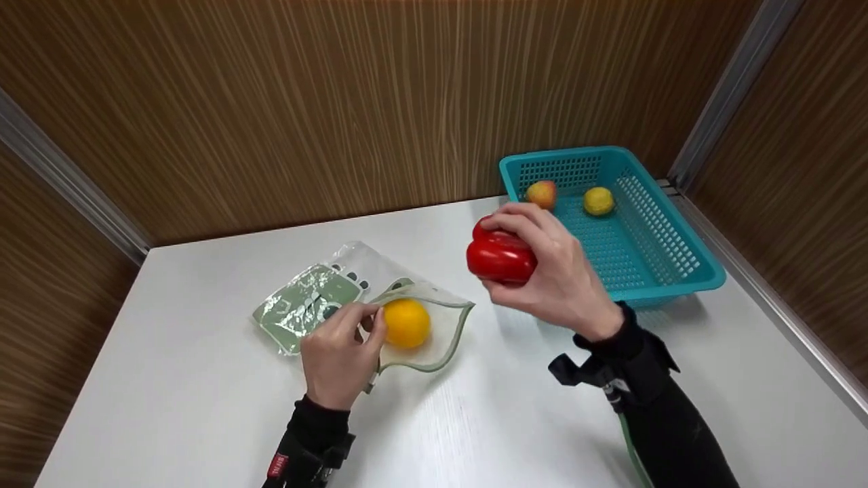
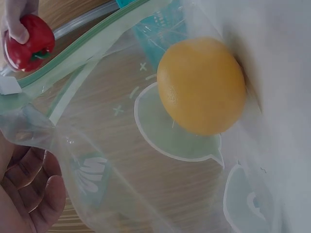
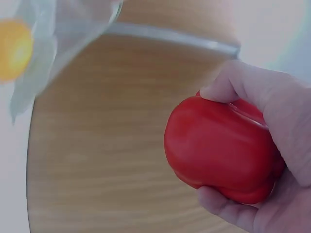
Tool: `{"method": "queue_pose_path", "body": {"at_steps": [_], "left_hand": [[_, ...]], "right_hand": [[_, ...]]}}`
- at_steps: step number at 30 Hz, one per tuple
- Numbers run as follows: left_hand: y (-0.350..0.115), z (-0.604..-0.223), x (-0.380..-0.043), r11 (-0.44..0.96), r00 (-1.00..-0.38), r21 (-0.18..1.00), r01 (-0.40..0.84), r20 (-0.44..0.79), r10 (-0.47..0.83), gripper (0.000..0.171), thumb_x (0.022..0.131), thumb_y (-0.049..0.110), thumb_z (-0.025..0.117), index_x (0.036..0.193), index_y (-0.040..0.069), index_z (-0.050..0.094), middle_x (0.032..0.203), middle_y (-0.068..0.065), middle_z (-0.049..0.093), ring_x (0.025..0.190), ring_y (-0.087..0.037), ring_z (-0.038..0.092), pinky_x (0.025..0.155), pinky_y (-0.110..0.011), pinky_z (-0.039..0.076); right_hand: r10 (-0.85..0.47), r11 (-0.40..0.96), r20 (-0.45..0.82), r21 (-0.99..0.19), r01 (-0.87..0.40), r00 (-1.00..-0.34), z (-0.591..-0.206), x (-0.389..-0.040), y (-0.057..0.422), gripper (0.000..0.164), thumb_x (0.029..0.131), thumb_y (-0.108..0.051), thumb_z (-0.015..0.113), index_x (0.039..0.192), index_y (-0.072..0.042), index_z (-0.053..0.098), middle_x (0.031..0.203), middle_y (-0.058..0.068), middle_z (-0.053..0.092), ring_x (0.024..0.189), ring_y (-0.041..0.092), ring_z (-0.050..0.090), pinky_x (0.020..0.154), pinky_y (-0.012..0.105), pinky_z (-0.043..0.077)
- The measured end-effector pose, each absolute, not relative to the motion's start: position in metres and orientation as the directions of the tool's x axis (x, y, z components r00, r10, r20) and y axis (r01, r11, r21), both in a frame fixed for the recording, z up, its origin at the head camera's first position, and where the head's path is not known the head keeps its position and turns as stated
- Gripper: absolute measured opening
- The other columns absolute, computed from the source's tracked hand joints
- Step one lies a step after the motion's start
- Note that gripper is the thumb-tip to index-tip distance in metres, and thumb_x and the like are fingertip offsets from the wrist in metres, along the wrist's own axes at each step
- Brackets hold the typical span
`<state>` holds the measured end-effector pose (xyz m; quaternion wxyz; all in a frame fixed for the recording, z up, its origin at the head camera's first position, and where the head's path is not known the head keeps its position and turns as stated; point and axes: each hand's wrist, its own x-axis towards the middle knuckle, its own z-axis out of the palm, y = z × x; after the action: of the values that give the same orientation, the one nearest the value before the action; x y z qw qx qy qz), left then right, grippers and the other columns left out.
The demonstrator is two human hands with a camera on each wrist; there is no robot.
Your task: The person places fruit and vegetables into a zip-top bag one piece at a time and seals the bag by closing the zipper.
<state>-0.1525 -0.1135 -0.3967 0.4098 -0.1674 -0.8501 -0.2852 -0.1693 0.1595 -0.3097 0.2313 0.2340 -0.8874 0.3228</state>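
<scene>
Red bell pepper (image 1: 502, 261), head view: clamped in the right hand (image 1: 559, 281), raised above the desk (image 1: 176, 407) between the zip bag (image 1: 444, 332) and the teal plastic basket (image 1: 715, 272). Left hand (image 1: 339, 352) pinched the bag's edge; an orange (image 1: 407, 323) lay inside. Basket contained an apple (image 1: 541, 194) and a lemon (image 1: 599, 201). Left wrist: orange showed within the translucent bag; pepper's green stem (image 2: 42, 55) visible. Right wrist: thumb and fingers wrapped the pepper, well apart from the orange.

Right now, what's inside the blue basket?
In the blue basket lie a reddish fruit and a yellow fruit. The right hand covers its near left part, so anything there is hidden.
</scene>
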Motion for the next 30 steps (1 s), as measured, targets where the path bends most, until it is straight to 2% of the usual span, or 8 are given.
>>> {"method": "queue_pose_path", "body": {"at_steps": [9, 21, 30], "left_hand": [[-0.114, -0.396, -0.152, 0.779, -0.612, 0.351, 0.519, 0.789, 0.052, 0.003, 0.077, 0.01, 0.071, 0.077, 0.012, 0.069, 0.063, 0.003, 0.064, 0.05, -0.007, 0.055, 0.044, -0.016, 0.038], [-0.117, -0.393, -0.152, 0.785, -0.607, 0.339, 0.518, 0.792, 0.058, 0.005, 0.077, 0.008, 0.072, 0.078, 0.012, 0.069, 0.063, 0.003, 0.065, 0.05, -0.006, 0.053, 0.044, -0.015, 0.036], [-0.118, -0.393, -0.154, 0.779, -0.629, 0.363, 0.511, 0.776, 0.051, 0.005, 0.077, 0.009, 0.072, 0.079, 0.012, 0.07, 0.064, 0.003, 0.065, 0.05, -0.008, 0.054, 0.046, -0.014, 0.04]], "right_hand": [[-0.321, 0.673, 0.494, -0.481, -0.561, -0.808, -0.328, -0.16, 0.139, 0.068, 0.063, -0.024, 0.087, 0.123, -0.026, 0.056, 0.13, -0.002, 0.053, 0.118, 0.017, 0.052, 0.085, 0.037, 0.057], [-0.412, 0.671, 0.452, -0.436, -0.599, -0.791, -0.345, -0.158, 0.125, 0.063, 0.065, -0.026, 0.084, 0.121, -0.029, 0.056, 0.123, -0.005, 0.056, 0.112, 0.012, 0.054, 0.081, 0.03, 0.058], [-0.539, 0.62, 0.295, -0.495, -0.608, -0.789, -0.35, -0.154, 0.117, 0.056, 0.068, -0.032, 0.081, 0.118, -0.029, 0.056, 0.119, -0.007, 0.057, 0.103, 0.01, 0.058, 0.082, 0.026, 0.057]]}}
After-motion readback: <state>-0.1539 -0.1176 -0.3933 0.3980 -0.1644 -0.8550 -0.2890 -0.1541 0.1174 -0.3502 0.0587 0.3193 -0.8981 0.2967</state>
